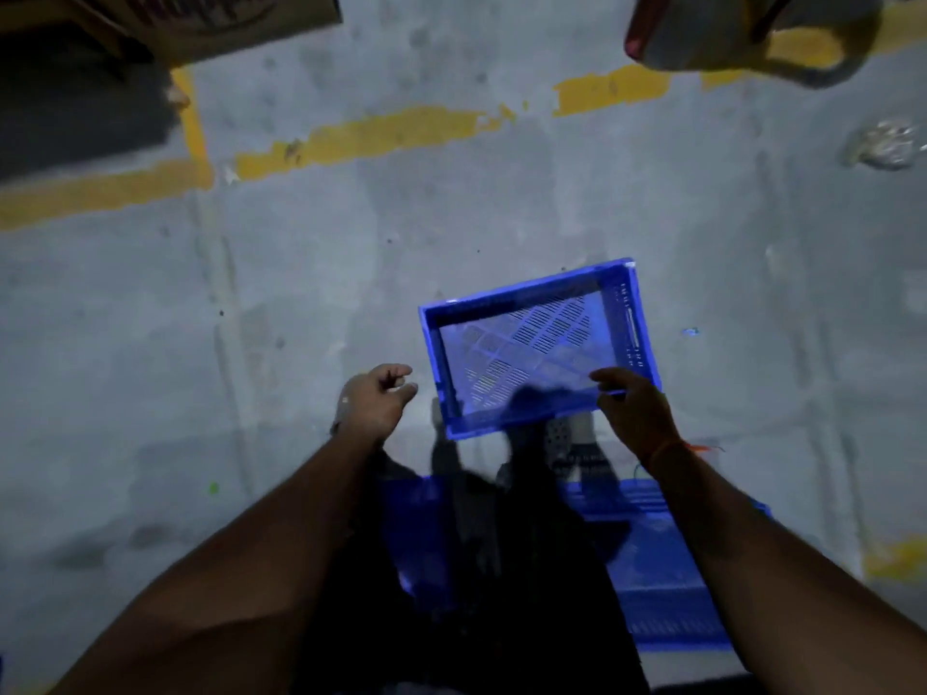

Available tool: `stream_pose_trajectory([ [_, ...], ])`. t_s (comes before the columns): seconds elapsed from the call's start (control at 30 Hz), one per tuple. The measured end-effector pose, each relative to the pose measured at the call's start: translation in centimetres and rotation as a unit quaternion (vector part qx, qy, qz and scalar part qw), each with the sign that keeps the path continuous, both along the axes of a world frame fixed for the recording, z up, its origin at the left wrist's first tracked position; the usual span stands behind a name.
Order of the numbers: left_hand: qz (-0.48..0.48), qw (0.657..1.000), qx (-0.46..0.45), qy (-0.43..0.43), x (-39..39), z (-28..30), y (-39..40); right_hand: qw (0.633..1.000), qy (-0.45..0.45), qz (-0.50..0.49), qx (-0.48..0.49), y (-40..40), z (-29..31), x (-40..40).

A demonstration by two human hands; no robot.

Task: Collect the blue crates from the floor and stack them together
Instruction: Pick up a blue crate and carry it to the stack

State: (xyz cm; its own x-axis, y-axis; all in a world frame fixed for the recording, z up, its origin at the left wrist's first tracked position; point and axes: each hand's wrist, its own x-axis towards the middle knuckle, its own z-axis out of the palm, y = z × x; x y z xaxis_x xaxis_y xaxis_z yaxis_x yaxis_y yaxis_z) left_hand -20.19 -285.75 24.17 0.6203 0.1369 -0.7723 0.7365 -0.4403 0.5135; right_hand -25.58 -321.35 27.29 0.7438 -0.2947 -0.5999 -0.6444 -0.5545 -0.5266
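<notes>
Here the right hand (633, 408) holds the crate (539, 343) by its near rim, above the grey floor (301, 293). The left hand (376, 398), just beside the crate, is loosely curled and holds nothing. The crate seems light and stiff; better to grip both short rims.

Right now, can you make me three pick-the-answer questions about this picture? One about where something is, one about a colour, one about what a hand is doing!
1. Where is the yellow line?
A. beyond the crate
B. inside the crate
C. on an arm

2. What colour is the crate?
A. red
B. green
C. blue

3. What is the right hand doing?
A. waving
B. gripping the crate's rim
C. resting on the floor

Answers: 1 A, the line runs across the floor farther off. 2 C, its walls are bright blue. 3 B, fingers curl over the near edge; the left hand holds nothing.
</notes>
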Motion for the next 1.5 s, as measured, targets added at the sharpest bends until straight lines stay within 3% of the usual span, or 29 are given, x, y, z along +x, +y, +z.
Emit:
stream_pose_trajectory([
  [0.23,-0.011,1.0,0.001,0.003,-1.8,-5.0,-6.3,0.999,0.029,0.007,0.016,-7.9,-7.9,0.0],
  [0.57,-0.007,0.998,0.045,-0.032,-0.5,-18.7,-6.3,0.997,0.036,0.065,-0.013,-14.3,-21.5,5.9],
  [0.7,0.018,0.999,0.037,-0.011,-1.5,-24.3,-5.3,0.994,0.011,0.079,-0.079,-16.6,-26.2,7.3],
  [0.9,0.083,0.996,-0.023,0.001,-1.4,-26.8,-7.0,0.99,0.042,0.076,-0.113,-17.8,-27.6,9.0],
  [1.1,0.139,0.988,-0.05,0.032,-0.5,-28.1,-7.0,0.994,0.091,0.05,0.044,-17.8,-29.6,9.6],
  [1.2,0.135,0.988,-0.065,0.026,0.0,-27.8,-6.9,0.992,0.084,0.038,0.083,-17.1,-30.1,9.4],
  [1.5,0.051,0.996,-0.07,-0.038,1.7,-24.0,-4.5,0.994,0.067,0.065,0.055,-17.7,-27.3,8.3],
])
